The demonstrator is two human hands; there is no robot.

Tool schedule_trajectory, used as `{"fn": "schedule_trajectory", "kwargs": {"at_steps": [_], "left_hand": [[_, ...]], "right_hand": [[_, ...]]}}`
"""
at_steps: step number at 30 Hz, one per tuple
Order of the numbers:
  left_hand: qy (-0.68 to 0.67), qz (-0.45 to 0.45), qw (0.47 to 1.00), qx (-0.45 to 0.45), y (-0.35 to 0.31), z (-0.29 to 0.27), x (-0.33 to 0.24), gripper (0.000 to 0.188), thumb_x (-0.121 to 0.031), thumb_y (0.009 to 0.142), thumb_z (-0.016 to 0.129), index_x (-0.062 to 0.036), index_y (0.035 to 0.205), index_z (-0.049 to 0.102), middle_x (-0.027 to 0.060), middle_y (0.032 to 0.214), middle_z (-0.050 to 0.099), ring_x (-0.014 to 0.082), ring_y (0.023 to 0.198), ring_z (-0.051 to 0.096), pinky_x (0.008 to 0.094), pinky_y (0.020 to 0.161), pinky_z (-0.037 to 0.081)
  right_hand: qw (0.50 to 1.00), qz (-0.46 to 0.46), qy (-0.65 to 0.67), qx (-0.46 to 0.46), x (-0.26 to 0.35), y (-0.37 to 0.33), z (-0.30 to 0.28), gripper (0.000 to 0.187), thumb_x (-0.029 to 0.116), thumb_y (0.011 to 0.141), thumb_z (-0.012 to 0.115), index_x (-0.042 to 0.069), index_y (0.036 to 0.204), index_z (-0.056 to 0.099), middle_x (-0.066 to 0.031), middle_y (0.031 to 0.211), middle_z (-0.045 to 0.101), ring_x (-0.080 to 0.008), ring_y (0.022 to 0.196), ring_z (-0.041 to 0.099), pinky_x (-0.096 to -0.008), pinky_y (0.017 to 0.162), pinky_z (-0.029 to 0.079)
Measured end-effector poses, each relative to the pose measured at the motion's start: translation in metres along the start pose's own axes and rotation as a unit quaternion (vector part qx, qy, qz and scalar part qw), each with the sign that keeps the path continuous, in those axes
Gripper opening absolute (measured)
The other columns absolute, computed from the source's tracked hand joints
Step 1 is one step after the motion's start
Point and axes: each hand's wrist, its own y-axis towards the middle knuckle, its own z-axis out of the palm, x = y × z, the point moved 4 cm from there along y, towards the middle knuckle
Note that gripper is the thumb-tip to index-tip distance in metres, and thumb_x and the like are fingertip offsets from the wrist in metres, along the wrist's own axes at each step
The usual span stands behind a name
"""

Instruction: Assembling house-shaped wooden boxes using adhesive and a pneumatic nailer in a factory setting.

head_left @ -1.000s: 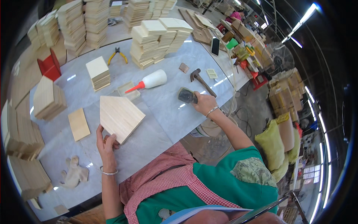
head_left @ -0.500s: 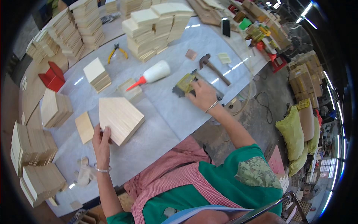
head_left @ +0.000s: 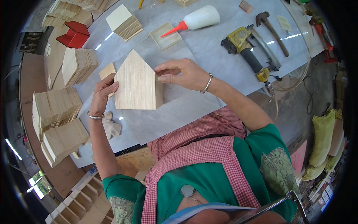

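Note:
A pale wooden house-shaped box (head_left: pixel 136 82) stands between my hands, its pointed end away from me and its flat front panel facing up. My left hand (head_left: pixel 102 93) grips its left edge, the thumb on top and the other fingers partly hidden. At the right side, my right hand (head_left: pixel 182 74) has curved fingers against the slanted edge and wall, the thumb just below them. A thin wooden piece (head_left: pixel 107 71) lies partly behind my left hand. Right of the box, a yellow and black nail gun (head_left: pixel 246 50) rests on the table with its hose attached.
A white glue bottle with a red nozzle (head_left: pixel 201 18) lies by a shallow clear tray (head_left: pixel 166 35). A hammer (head_left: pixel 274 35) is at the far right. Stacked house-shaped panels (head_left: pixel 57 106) line the left side, near a red folded piece (head_left: pixel 74 35). A crumpled glove (head_left: pixel 111 126) lies near the front edge.
My right hand has left the nail gun and come to the box's right side. The box has turned so its point faces away. The view has shifted.

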Motion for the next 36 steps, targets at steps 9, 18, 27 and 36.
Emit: {"fn": "schedule_trajectory", "kwargs": {"at_steps": [9, 18, 27, 36], "left_hand": [[0.392, 0.149, 0.865, -0.276, -0.042, 0.043, -0.043, 0.034, -0.018, 0.088, 0.061, -0.003, 0.119, 0.062, 0.013, 0.116, 0.06, 0.0245, 0.103, 0.058, 0.0344, 0.087, 0.047], [0.467, 0.228, 0.819, -0.243, -0.066, 0.116, -0.054, 0.036, -0.011, 0.077, 0.073, -0.0068, 0.113, 0.067, 0.0103, 0.115, 0.063, 0.0232, 0.097, 0.058, 0.0335, 0.083, 0.044], [0.508, 0.232, 0.782, -0.276, -0.065, 0.124, -0.047, 0.036, -0.006, 0.076, 0.071, -0.0056, 0.112, 0.067, 0.0099, 0.114, 0.065, 0.0229, 0.094, 0.059, 0.0345, 0.083, 0.043], [0.551, 0.233, 0.752, -0.275, -0.063, 0.13, -0.047, 0.036, -0.005, 0.077, 0.068, -0.0028, 0.113, 0.066, 0.0124, 0.113, 0.064, 0.0246, 0.092, 0.06, 0.0355, 0.083, 0.044]], "right_hand": [[0.999, 0.004, 0.04, 0.019, -0.011, 0.007, 0.018, 0.027, 0.029, 0.082, 0.072, 0.007, 0.098, 0.072, -0.0041, 0.093, 0.066, -0.0149, 0.087, 0.06, -0.0286, 0.081, 0.049], [0.997, -0.053, 0.061, 0.02, -0.013, 0.006, 0.022, 0.025, 0.025, 0.078, 0.075, 0.005, 0.092, 0.072, -0.0029, 0.093, 0.066, -0.0143, 0.088, 0.06, -0.0283, 0.081, 0.048], [0.996, -0.074, 0.042, -0.013, -0.011, 0.006, 0.022, 0.022, 0.022, 0.077, 0.073, 0.003, 0.088, 0.071, -0.0069, 0.092, 0.068, -0.0191, 0.088, 0.062, -0.0292, 0.082, 0.047], [0.996, -0.055, 0.075, 0.003, -0.019, 0.004, 0.025, 0.018, 0.018, 0.081, 0.069, 0.003, 0.092, 0.07, -0.008, 0.094, 0.068, -0.0201, 0.09, 0.064, -0.0306, 0.082, 0.049]]}}
